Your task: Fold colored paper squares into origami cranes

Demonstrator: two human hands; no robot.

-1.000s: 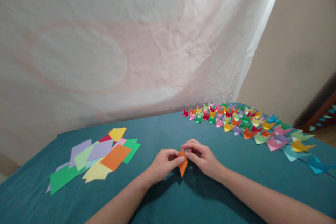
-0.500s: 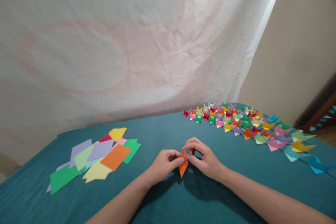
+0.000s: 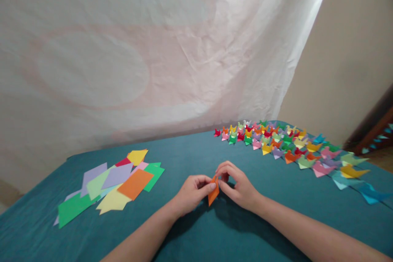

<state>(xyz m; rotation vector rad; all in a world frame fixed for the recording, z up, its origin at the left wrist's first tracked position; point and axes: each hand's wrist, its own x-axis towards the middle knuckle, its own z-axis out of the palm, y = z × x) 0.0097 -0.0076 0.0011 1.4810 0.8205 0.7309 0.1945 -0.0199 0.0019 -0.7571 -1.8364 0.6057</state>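
Observation:
A small folded orange paper (image 3: 213, 195) with a narrow pointed lower end is held just above the teal cloth. My left hand (image 3: 195, 191) pinches it between thumb and fingers from the left side. On the other side, my right hand (image 3: 236, 182) has its curled fingertips and thumb at the paper's upper edge, closed on its top tip. The fingers partly cover the upper folds of the paper.
Loose coloured paper sheets (image 3: 135, 184) lie overlapping on the left. Rows of small folded paper birds (image 3: 293, 157) stand at the right and back right. A teal cloth (image 3: 184, 151) covers the table, and a pale hanging sheet (image 3: 153, 49) rises behind it.
The orange paper's lower tip has swung slightly to the left. My right fingers have shifted a little to the right and closed in toward its top; my left hand stays almost still.

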